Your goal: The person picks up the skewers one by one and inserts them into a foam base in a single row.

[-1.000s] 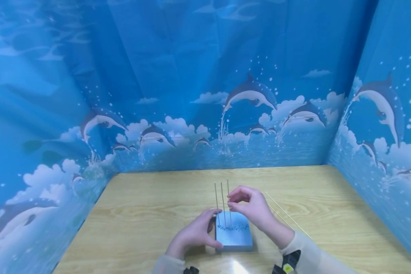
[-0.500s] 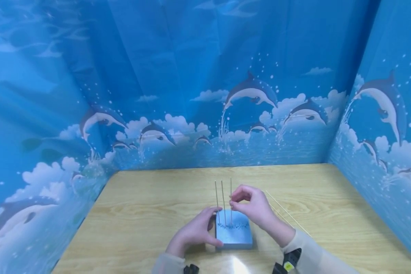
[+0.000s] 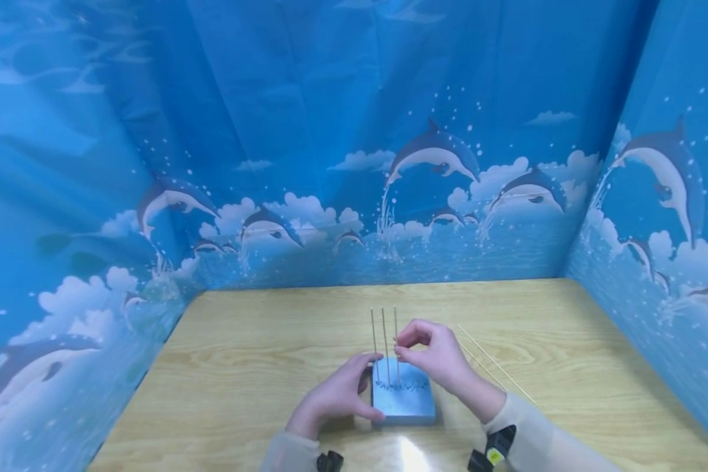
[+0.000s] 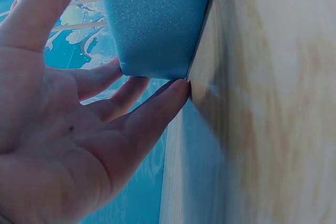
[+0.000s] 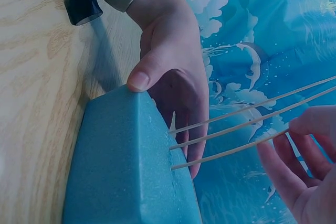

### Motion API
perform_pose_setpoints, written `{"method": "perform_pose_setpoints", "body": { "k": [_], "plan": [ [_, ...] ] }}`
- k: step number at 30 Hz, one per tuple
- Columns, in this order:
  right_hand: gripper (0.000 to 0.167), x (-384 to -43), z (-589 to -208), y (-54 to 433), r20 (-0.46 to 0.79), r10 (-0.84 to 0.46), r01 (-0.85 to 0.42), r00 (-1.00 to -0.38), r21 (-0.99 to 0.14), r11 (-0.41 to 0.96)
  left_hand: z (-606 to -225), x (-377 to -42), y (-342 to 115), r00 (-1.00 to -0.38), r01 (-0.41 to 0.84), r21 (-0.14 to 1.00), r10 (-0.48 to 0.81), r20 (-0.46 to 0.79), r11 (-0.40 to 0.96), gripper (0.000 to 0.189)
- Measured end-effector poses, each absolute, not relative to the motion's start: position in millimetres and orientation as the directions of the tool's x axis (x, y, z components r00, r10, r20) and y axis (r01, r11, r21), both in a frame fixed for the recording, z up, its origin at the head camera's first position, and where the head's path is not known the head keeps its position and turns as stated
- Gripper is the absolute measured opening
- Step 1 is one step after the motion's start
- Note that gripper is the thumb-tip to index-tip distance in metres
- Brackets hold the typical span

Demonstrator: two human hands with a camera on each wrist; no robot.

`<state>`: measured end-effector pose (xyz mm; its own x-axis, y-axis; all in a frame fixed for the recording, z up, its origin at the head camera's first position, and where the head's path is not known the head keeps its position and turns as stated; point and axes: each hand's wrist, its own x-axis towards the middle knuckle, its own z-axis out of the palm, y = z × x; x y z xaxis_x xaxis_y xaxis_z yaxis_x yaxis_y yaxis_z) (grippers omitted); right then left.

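Note:
A blue foam block (image 3: pixel 402 405) lies on the table, with three thin wooden sticks rising from its top in a row. My left hand (image 3: pixel 337 397) grips the block's left side, the thumb (image 5: pixel 140 80) on the near edge and fingers at the far edge. Between thumb and fingertips, my right hand (image 3: pixel 435 354) pinches the rightmost stick (image 5: pixel 231 151) partway up; its lower end meets the foam. The middle stick (image 3: pixel 385 341) and the left stick (image 3: pixel 374 337) stand without a hand on them. In the left wrist view, the foam block (image 4: pixel 157 24) touches my left fingertips.
Two loose sticks (image 3: pixel 497 362) lie on the wood-grain table (image 3: pixel 259 354), right of the block and partly behind my right forearm. Blue dolphin-print sheets (image 3: pixel 307 164) enclose the table at the back and both sides. A dark device (image 3: pixel 493 449) sits on my right wrist.
The rightmost stick's top has shifted slightly right and then a little back left, with my right hand still pinching it. My left hand stays on the block. The view tilts slightly.

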<state>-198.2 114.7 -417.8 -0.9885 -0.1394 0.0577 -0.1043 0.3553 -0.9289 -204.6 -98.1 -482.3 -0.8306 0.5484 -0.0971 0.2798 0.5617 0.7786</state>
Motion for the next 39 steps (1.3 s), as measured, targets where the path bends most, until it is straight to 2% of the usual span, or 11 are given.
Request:
{"method": "perform_pose_setpoints", "body": {
  "k": [11, 17, 27, 39],
  "plan": [
    [0.015, -200.8, -415.3, 115.6, 0.01, -0.163, -0.059, -0.987, -0.954, 0.293, -480.4, -204.9, -99.5, -0.827, 0.293, 0.788, 0.557, -0.076, 0.542, 0.107],
    [0.017, -201.4, -413.7, 117.2, 0.032, -0.193, -0.088, -0.981, -0.953, 0.289, -480.6, -206.9, -101.0, -0.825, 0.293, 0.8, 0.561, -0.066, 0.524, 0.107],
    [0.026, -204.1, -403.7, 138.0, 0.039, -0.251, -0.132, -0.967, -0.921, 0.367, -483.4, -204.6, -97.8, -0.823, 0.292, 0.789, 0.563, -0.08, 0.54, 0.107],
    [0.031, -221.2, -389.7, 197.3, -0.007, -0.252, -0.119, -0.968, -0.869, 0.48, -485.6, -201.8, -96.8, -0.834, 0.258, 0.812, 0.545, -0.086, 0.523, 0.109]
  ]
}}
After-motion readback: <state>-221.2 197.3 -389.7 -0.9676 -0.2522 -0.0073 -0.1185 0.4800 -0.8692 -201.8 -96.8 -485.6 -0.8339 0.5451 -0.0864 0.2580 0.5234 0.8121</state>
